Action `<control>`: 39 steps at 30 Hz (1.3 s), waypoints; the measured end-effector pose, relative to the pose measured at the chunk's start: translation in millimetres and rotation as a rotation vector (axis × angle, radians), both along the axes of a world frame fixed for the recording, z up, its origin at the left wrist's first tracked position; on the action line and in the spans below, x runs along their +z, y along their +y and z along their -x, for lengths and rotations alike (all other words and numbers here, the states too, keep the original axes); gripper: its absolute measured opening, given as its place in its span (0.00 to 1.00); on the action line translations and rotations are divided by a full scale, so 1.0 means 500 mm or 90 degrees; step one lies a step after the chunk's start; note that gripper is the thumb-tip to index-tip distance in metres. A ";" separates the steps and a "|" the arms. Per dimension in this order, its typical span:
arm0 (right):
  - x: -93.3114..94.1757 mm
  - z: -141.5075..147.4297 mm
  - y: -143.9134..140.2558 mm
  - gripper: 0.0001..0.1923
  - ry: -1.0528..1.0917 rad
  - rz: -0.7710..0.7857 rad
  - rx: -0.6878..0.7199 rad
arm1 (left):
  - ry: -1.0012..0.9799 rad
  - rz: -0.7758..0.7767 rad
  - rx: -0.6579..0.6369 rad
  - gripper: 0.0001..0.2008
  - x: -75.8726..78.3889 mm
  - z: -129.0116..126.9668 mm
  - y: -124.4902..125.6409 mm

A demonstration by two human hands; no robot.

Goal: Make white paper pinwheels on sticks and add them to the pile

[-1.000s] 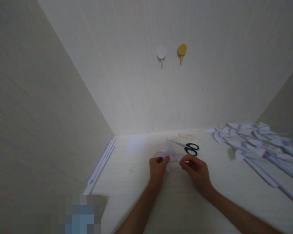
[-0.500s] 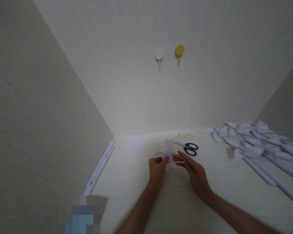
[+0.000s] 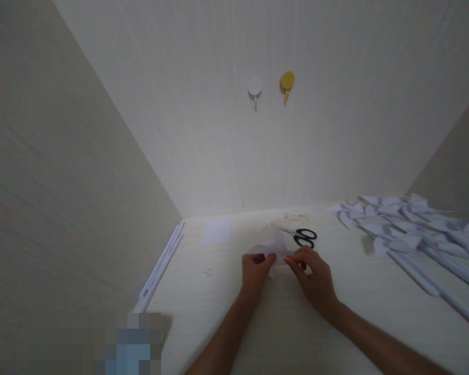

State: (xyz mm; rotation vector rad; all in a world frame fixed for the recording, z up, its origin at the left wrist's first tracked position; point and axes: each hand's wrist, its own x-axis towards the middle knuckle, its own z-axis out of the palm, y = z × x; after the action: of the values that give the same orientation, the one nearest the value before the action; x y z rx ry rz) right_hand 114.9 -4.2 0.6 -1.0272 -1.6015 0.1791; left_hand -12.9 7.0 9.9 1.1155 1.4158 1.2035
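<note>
A white paper pinwheel (image 3: pixel 278 240) with curled blades is pinched between the thumb and fingers of my left hand (image 3: pixel 255 273). My right hand (image 3: pixel 310 273) is just to the right of it, thumb and forefinger closed together at the pinwheel's right side. Whatever sits between those fingertips is too small to make out. Behind the hands lie scissors (image 3: pixel 303 237) with black handles, their blades pointing left toward the pinwheel. A square sheet of white paper (image 3: pixel 217 231) rests flat at the back left.
Several finished paper pinwheels (image 3: pixel 406 229) on rolled-paper sticks (image 3: pixel 414 273) are piled at the right. Rolled paper tubes (image 3: pixel 162 263) run along the left wall. Small pale scraps (image 3: pixel 296 217) lie near the back wall, where a white hook (image 3: pixel 254 87) and a yellow hook (image 3: pixel 287 80) hang.
My right hand's fingers have gone from stretched out to a pinch beside the pinwheel. My left hand and the pinwheel have shifted slightly right.
</note>
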 end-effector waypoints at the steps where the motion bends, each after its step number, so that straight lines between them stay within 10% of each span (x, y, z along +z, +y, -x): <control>1: -0.001 0.001 0.000 0.08 -0.005 0.000 0.000 | 0.001 -0.001 -0.007 0.13 0.000 0.000 0.000; 39: -0.016 0.007 -0.001 0.12 -0.208 -0.058 -0.085 | 0.055 -0.042 0.029 0.09 0.024 -0.011 -0.012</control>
State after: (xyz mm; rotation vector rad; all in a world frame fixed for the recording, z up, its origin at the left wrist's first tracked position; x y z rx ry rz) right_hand 111.6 -5.0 -7.4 -1.1297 -1.8076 -0.1593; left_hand -7.4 1.0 21.9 1.1991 1.4829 1.2550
